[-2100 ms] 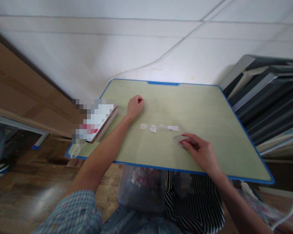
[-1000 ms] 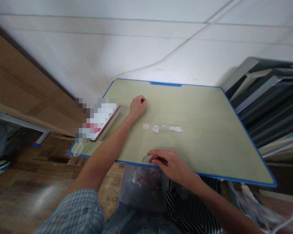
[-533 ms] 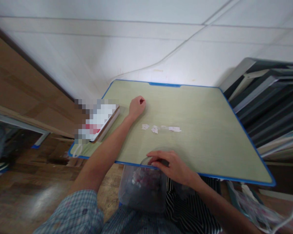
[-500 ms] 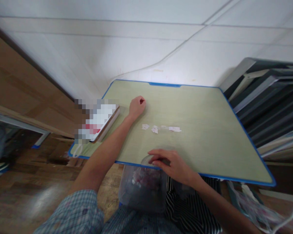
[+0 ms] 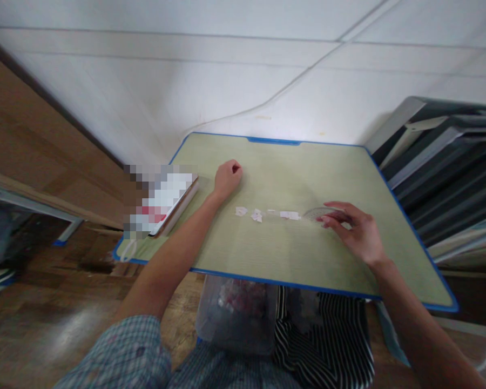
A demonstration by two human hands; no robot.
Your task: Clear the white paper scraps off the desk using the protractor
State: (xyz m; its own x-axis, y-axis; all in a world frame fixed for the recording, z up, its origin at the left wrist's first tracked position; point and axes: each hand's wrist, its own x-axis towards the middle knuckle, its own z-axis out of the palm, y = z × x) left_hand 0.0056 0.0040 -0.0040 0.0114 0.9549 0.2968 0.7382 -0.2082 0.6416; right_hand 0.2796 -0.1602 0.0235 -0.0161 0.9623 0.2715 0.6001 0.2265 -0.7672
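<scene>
My right hand [image 5: 354, 229] pinches a clear half-round protractor [image 5: 315, 213] by its right part, at the right end of a row on the table. In that row lie several small white paper-like pieces [image 5: 290, 215], some with faint marks too small to read. Clear material seems to lie between them, but its outline is hard to make out. My left hand [image 5: 228, 177] rests as a loose fist on the tabletop, behind and left of the row, with nothing visible in it.
The pale green table [image 5: 340, 173] has a blue rim. A phone-like slab on a box [image 5: 182, 202], partly pixelated, stands at left. Below the front edge sits a clear plastic bin [image 5: 237, 319] with mixed small contents. Dark panels [image 5: 449, 173] lean at right; a carton [image 5: 52, 129] stands left.
My right hand has moved from the table's front edge away from me and to the right, carrying the protractor to the row's right end. My left hand has stayed in place.
</scene>
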